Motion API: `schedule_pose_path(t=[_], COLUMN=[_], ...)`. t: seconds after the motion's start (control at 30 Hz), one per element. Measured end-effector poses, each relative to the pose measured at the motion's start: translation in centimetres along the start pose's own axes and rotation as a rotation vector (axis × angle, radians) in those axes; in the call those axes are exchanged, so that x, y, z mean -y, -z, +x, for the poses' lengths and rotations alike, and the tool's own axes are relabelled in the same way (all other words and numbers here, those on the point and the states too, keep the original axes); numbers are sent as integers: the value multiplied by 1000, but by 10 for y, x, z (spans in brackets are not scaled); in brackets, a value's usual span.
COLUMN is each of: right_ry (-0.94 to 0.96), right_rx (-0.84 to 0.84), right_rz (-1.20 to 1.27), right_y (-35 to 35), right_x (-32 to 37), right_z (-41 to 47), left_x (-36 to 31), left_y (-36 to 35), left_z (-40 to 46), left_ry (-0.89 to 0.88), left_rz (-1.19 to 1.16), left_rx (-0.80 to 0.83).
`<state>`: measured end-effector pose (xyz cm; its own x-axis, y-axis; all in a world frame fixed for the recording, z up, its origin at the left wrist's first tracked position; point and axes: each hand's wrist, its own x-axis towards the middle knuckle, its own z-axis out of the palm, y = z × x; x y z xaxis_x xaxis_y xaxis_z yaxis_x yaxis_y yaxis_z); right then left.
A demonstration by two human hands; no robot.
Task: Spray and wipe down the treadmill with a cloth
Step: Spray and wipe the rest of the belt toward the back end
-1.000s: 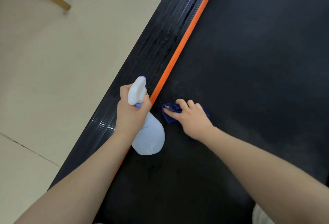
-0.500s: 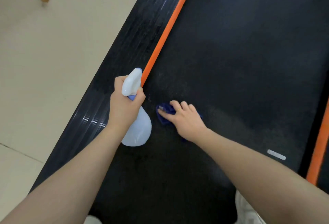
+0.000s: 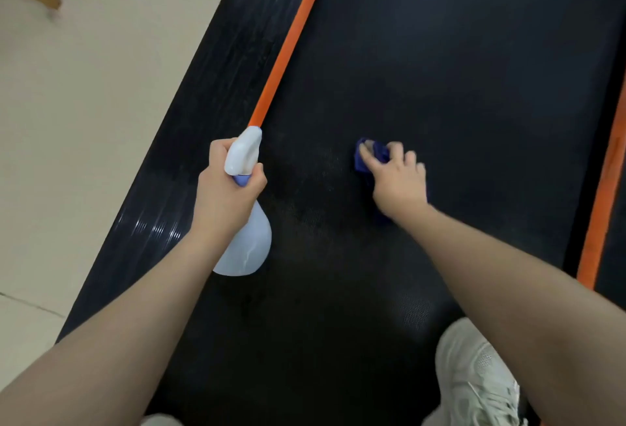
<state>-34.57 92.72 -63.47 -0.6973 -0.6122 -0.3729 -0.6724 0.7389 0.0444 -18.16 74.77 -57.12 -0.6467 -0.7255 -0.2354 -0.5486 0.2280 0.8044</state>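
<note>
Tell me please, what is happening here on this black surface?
A person is cleaning a treadmill. The left hand grips a white spray bottle by its neck, near the orange stripe at the edge of the black belt. The right hand presses a blue cloth onto the middle of the belt. A light sneaker stands on the belt, near the bottom of the picture.

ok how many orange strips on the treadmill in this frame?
2. One orange strip runs along the left edge of the belt, ending behind the spray bottle. The other runs down the right edge, partly cut off by the frame.
</note>
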Motion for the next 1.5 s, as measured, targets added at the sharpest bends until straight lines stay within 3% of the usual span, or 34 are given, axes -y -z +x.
schedule_pose_path(t=[0.07, 0.23, 0.3, 0.47, 0.53, 0.6, 0.67, 0.83, 0.9, 0.97, 1.03, 1.1, 1.23, 1.3, 1.37, 1.43, 1.5], right_ry=[-51, 376, 333, -28, 147, 532, 665, 301, 203, 301, 540, 715, 373, 301, 475, 733, 682], right_rx=[16, 178, 122, 9, 22, 61, 46, -122, -116, -154, -196, -123, -213, -221, -191, -6, -126], right_rz=[-10, -18, 34, 163, 152, 68, 28, 123, 125, 110, 35, -97, 12, 95, 61, -53, -73], right_y=[-2, -23, -18, 2, 6, 4, 2, 12, 12, 6, -2, 1, 7, -8, -15, -19, -15], right_x=[0, 26, 29, 63, 85, 100, 99, 113, 120, 121, 112, 96, 109, 122, 120, 97, 71], right_z=[-7, -68, -48, 13, 20, 15, 23, 60, 66, 55, 40, 52, 66, 44, 12, -2, 12], left_x=[-2, -8, -8, -2, 1, 0, -1, 6, 11, 14, 12, 11, 12, 14, 14, 12, 11], left_y=[-3, -9, -10, -5, -3, -3, -2, 5, 6, 7, 8, 6, 2, 1, 1, 1, 1], left_z=[-4, -4, -1, 0, -1, -3, -2, -2, 0, 1, 3, 6, 7, 5, 4, 5, 5], left_ry=[0, -22, -25, 19, 37, 58, 54, 81, 91, 110, 116, 107, 99, 103, 100, 96, 95], left_rz=[6, 55, 56, 7, -5, -17, -28, -73, -79, -77, -82, -82, -63, -60, -55, -51, -44], left_rx=[14, 50, 39, -32, -63, -94, -114, -191, -227, -230, -227, -215, -212, -205, -204, -194, -191])
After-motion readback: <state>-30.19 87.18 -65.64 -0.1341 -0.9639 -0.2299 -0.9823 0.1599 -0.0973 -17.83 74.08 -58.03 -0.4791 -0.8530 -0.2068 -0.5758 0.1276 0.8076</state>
